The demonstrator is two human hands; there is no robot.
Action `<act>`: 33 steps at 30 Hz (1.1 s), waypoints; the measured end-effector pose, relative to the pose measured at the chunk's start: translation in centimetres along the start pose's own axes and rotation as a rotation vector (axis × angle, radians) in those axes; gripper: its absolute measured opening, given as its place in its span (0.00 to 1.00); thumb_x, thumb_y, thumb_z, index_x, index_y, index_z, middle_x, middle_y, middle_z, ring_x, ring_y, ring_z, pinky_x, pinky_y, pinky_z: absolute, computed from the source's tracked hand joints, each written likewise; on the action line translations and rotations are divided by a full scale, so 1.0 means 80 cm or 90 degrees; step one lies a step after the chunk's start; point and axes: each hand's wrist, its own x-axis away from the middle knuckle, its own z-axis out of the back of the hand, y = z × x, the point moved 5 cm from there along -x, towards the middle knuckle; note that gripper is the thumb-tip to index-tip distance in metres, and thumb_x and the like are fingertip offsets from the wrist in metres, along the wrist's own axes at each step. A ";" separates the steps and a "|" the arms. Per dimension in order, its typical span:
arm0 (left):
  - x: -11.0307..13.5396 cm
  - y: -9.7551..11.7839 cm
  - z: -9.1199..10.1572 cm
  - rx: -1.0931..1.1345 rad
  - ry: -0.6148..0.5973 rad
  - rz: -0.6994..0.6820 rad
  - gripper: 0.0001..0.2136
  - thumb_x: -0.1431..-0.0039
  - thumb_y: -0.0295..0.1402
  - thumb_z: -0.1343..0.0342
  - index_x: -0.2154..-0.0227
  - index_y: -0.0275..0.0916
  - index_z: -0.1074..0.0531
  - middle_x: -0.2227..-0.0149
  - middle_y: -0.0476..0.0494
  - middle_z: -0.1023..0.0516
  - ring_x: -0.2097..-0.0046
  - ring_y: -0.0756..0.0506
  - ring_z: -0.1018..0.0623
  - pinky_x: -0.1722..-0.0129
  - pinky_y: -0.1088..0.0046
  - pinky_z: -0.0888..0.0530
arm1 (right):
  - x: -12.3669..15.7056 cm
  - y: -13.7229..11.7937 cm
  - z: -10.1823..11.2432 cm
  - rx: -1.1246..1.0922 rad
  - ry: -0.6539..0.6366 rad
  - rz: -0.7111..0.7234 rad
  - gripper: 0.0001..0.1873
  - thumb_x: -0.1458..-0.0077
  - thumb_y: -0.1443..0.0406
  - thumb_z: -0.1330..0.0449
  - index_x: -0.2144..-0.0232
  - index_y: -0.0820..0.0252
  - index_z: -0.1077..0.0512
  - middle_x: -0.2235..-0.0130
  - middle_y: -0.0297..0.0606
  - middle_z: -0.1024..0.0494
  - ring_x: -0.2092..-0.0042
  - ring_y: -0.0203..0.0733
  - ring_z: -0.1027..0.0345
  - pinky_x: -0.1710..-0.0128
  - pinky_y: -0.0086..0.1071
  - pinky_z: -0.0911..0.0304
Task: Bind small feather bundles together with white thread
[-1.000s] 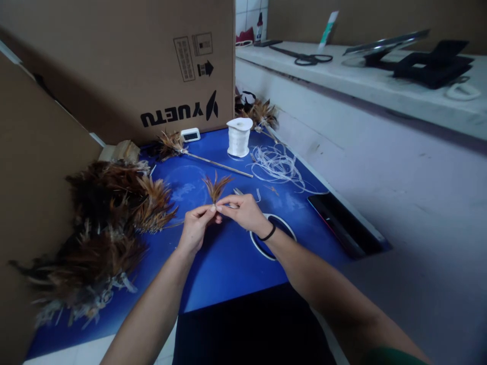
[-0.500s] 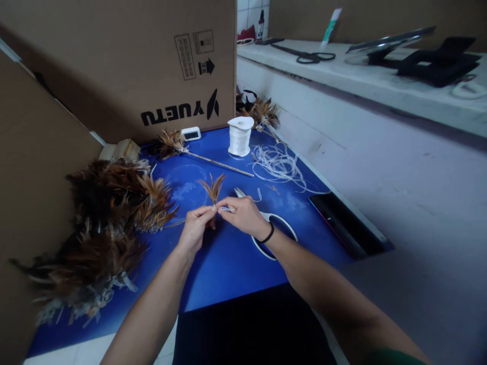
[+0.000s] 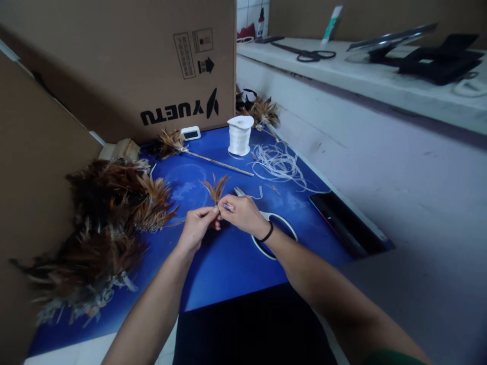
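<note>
A small bunch of brown feathers stands upright over the blue mat. My left hand pinches the bunch at its base. Touching it from the right, my right hand pinches a thin white strip against the same base. Scissors with white handles lie on the mat under my right wrist, their blades poking out behind my right hand.
A big heap of brown feathers fills the mat's left side. A feather stick, a white spool and loose white strips lie farther back. A cardboard box stands behind. A dark phone lies at right.
Both hands stay pinched on the feather bunch; the bunch has tilted slightly from side to side while my right hand works the white strip at its base.
</note>
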 end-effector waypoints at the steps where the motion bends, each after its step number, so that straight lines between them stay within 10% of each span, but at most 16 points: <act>1: 0.001 0.000 -0.001 0.009 -0.004 0.006 0.12 0.52 0.39 0.38 0.76 0.32 0.25 0.79 0.48 0.28 0.78 0.53 0.30 0.76 0.75 0.29 | 0.000 0.000 0.000 0.008 -0.004 0.003 0.06 0.48 0.64 0.42 0.70 0.56 0.25 0.79 0.29 0.29 0.77 0.31 0.39 0.72 0.26 0.46; 19: 0.004 0.007 -0.002 0.020 0.019 0.042 0.14 0.56 0.40 0.36 0.72 0.34 0.30 0.80 0.48 0.25 0.78 0.48 0.24 0.75 0.72 0.25 | 0.000 -0.002 -0.001 0.001 -0.038 -0.009 0.06 0.50 0.64 0.43 0.70 0.56 0.26 0.76 0.31 0.27 0.75 0.32 0.38 0.70 0.28 0.46; 33: 0.005 0.011 0.000 0.084 0.010 0.068 0.13 0.52 0.40 0.38 0.70 0.36 0.32 0.75 0.47 0.22 0.75 0.49 0.22 0.74 0.74 0.25 | -0.002 0.014 -0.009 -0.402 -0.147 -0.155 0.08 0.54 0.68 0.45 0.69 0.63 0.30 0.80 0.25 0.38 0.79 0.28 0.48 0.78 0.25 0.52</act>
